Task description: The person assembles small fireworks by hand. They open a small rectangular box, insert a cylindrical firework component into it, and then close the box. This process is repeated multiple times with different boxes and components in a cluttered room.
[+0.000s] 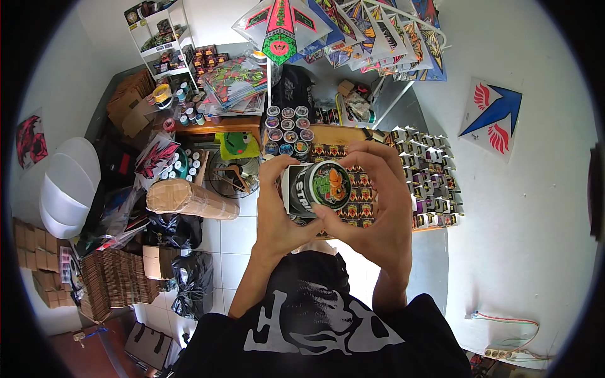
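Observation:
A black cylinder [331,186] with a round green and orange label on its end is held up over the table. My right hand [386,217] curves round it, thumb at the lower rim of the label and fingers at its upper right. My left hand [271,214] grips a small open box [287,189] with a white edge, at the cylinder's left side. The cylinder looks partly inside this box; how deep it sits is hidden. Behind my hands lie rows of flat printed cartons [361,210] in black, red and gold.
Cylinders with round labels [288,124] stand in rows at the table's far left. To the right are many small open boxes [432,176]. Packaged kites [378,38] hang beyond the table. On the left are a wrapped cardboard roll [192,198] and black bags [193,283].

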`<control>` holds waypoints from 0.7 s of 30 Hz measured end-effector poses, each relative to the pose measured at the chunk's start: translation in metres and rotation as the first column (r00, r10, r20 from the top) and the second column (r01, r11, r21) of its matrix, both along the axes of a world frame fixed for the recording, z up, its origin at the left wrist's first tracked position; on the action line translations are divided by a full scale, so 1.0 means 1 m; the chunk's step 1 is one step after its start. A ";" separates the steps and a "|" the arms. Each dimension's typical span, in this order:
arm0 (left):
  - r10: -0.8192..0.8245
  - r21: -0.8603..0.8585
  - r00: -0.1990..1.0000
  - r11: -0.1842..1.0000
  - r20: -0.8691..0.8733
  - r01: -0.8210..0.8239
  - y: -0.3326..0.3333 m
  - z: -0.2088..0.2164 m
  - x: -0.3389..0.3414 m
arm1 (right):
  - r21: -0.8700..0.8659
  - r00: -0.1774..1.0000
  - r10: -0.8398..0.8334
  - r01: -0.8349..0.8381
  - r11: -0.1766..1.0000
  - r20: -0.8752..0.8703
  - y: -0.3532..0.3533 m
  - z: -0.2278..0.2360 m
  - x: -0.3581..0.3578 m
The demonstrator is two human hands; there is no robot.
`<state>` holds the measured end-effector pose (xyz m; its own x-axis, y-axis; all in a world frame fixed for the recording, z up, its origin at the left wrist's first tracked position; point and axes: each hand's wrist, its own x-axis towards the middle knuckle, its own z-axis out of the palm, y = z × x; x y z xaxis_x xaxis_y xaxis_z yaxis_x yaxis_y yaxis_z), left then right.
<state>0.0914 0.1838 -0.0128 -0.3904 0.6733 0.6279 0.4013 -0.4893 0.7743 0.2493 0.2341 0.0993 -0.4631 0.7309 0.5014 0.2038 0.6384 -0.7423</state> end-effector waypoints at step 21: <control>0.027 -0.155 1.000 0.988 0.015 -0.024 -0.001 0.003 0.005 | 0.125 0.993 0.017 -0.031 0.992 0.115 0.006 -0.012 -0.001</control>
<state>0.0961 0.1831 -0.0099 -0.4185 0.7514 0.5101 0.3984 -0.3528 0.8466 0.2484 0.2403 0.0872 -0.5389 0.6528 0.5324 0.2653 0.7314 -0.6282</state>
